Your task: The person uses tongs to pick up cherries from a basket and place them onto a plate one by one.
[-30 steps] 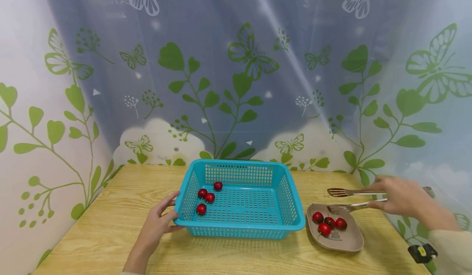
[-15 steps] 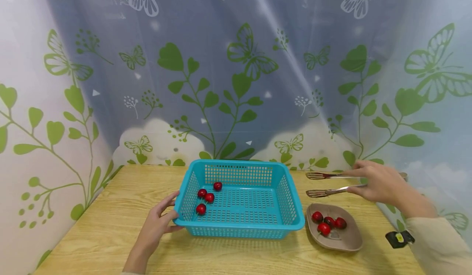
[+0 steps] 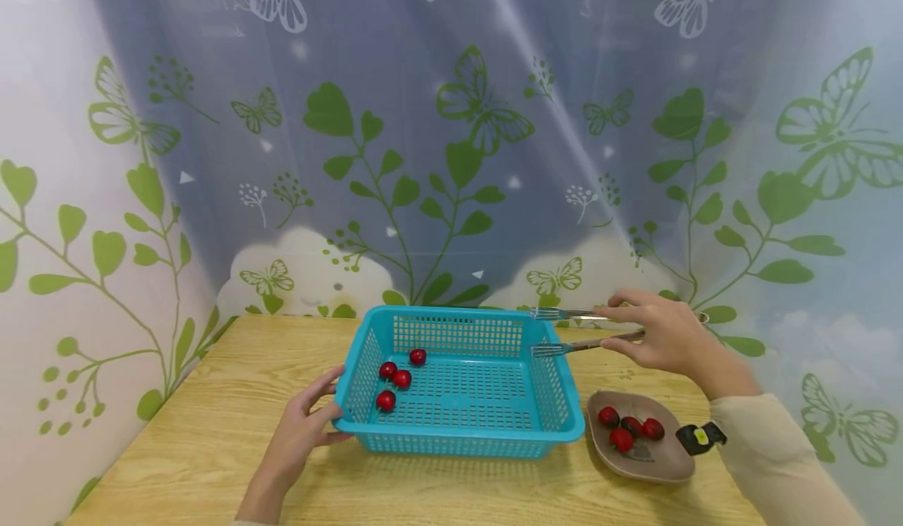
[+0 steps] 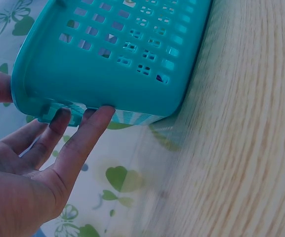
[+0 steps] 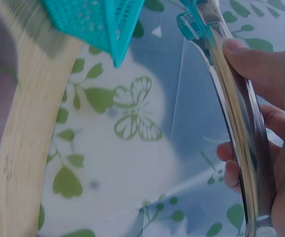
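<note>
My left hand (image 3: 296, 432) grips the left side of a turquoise slotted plastic basket (image 3: 451, 434), fingers at its rim and outer wall in the left wrist view. Several red cherries (image 3: 402, 379) lie in the basket's left part. Over the basket's right end, my right hand (image 3: 663, 338) holds metal tongs (image 3: 585, 345) with slotted heads. The tongs' arms are spread apart, and I see nothing between their heads. Below that hand, a brownish square plate (image 3: 659, 463) bears several more cherries (image 3: 621, 440).
A light wood-grain table (image 3: 204, 432) lies under the basket and plate. Behind it hangs a curtain (image 3: 451, 197) printed with leaves and butterflies. A black strap with a yellow mark (image 3: 701, 437) sits at the right wrist, over the plate's right edge.
My right hand has carried the tongs left and up, from above the plate to the basket's right end. The left hand, basket and cherries have stayed in place.
</note>
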Tool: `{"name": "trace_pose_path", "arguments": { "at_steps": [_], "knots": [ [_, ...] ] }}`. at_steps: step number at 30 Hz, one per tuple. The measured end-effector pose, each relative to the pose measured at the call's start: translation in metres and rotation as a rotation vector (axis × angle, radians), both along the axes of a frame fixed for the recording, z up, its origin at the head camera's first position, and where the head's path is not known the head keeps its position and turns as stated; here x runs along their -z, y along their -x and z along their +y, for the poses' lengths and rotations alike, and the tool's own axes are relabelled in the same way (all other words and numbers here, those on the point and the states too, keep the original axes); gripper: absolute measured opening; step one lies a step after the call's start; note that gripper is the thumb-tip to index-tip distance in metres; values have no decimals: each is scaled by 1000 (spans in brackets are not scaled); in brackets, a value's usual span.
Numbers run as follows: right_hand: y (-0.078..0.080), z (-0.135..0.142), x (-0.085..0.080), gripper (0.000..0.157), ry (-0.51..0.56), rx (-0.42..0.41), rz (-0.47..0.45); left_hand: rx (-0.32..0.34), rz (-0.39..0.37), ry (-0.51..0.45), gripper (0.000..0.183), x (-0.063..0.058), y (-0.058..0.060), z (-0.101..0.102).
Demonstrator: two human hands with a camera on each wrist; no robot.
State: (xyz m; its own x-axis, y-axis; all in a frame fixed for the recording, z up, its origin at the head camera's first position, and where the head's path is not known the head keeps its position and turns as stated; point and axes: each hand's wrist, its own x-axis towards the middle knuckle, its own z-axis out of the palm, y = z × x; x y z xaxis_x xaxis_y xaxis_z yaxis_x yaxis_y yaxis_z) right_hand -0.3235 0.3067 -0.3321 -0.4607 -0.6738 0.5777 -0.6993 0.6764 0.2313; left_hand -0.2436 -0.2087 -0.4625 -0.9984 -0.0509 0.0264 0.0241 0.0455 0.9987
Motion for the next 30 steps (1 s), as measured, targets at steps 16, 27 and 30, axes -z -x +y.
{"name": "trace_pose_path", "arguments": {
  "at_steps": [16,27,30],
  "knots": [
    [16,-42,2,47,7,-86,-34,-3,-6,2,65,1,1,0],
    [22,-69,4,43,-4,-83,-116,-3,-1,7,64,2,2,0],
    [25,-76,6,42,-3,-93,-137,-3,0,9,64,2,2,-1]
  ]
}}
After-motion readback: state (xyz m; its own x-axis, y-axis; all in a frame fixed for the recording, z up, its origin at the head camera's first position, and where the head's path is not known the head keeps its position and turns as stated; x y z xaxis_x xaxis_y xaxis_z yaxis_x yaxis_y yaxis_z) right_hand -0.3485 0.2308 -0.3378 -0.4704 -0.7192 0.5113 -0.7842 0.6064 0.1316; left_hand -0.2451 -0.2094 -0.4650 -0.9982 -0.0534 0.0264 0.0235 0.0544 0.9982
